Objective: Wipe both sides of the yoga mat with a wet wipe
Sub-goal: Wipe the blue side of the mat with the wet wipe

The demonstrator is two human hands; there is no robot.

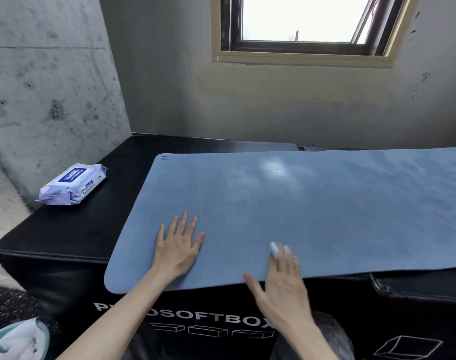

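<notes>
A blue yoga mat [312, 209] lies flat across a black padded box [66, 242], its near left corner hanging over the front edge. My left hand [177, 245] rests flat on the mat near that corner, fingers spread and straight. My right hand [281, 284] lies on the mat's near edge with a white wet wipe [274, 247] under its fingertips; only a small bit of the wipe shows beyond the fingers. Damp darker patches mark the mat's surface.
A pack of wet wipes [72, 185] lies on the box's far left corner. A pale bin with crumpled white wipes [16, 341] sits at the bottom left on the floor. Concrete walls and a window stand behind the box.
</notes>
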